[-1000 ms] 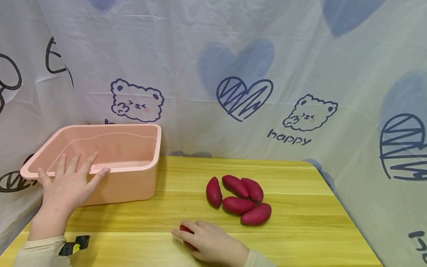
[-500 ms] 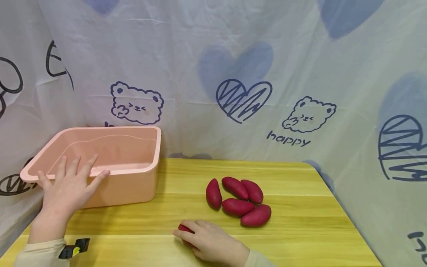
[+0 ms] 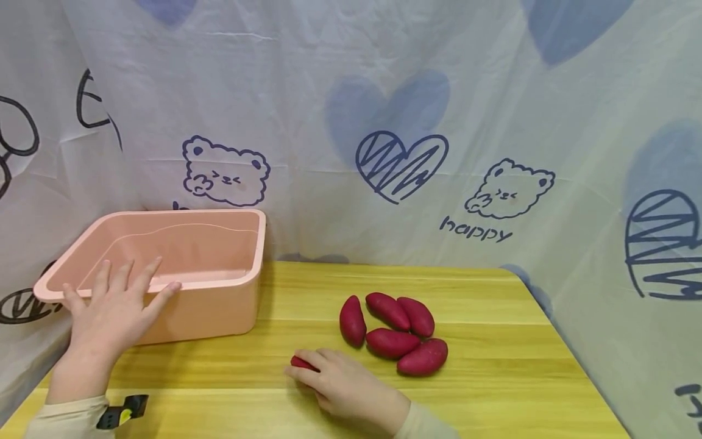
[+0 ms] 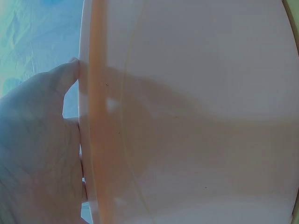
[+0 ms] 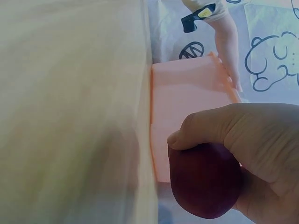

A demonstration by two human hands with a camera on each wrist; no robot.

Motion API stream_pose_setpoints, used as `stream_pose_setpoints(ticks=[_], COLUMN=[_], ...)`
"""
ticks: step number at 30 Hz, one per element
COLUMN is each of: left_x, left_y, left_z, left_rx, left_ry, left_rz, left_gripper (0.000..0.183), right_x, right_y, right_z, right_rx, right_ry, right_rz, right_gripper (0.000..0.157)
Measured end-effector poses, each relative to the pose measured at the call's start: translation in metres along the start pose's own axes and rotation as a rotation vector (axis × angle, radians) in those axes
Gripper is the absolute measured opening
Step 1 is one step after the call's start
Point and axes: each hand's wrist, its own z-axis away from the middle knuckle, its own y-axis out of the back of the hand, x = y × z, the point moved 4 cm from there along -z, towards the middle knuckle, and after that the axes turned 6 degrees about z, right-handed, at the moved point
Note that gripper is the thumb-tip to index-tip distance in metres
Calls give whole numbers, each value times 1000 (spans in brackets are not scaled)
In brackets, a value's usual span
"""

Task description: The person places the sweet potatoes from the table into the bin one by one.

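My right hand (image 3: 351, 387) grips a dark red sweet potato (image 3: 303, 364) at the front middle of the table. In the right wrist view the thumb lies over the top of that sweet potato, its rounded end facing the camera. At the left stands a pink plastic bin (image 3: 214, 312), and my left hand (image 3: 109, 317) rests on its near rim with fingers spread. The left wrist view shows the bin's outer wall close up, the thumb at the rim. Several more sweet potatoes (image 3: 392, 343) lie grouped right of centre.
The yellow wood-grain table (image 3: 493, 366) ends at a slanted right edge. Behind it hangs a white cloth (image 3: 307, 183) printed with bears and hearts. A black strap (image 3: 122, 413) sits at the left sleeve.
My right hand has shifted slightly up in the head view with the sweet potato in its grip. The left hand stays on the bin's rim; the grouped sweet potatoes have not moved.
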Motion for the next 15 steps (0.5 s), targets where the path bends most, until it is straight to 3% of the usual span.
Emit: stream_pose_setpoints(ticks=[5, 15], left_x=[0, -2], left_y=[-1, -2], left_z=[1, -1], left_rx=[-5, -5], left_ry=[1, -1], left_rz=[7, 2], left_gripper=[77, 76], right_x=[7, 15], right_y=[5, 11], right_z=[-6, -20], right_rx=[-18, 27], right_ry=[4, 12], right_rz=[36, 111], right_gripper=[57, 53])
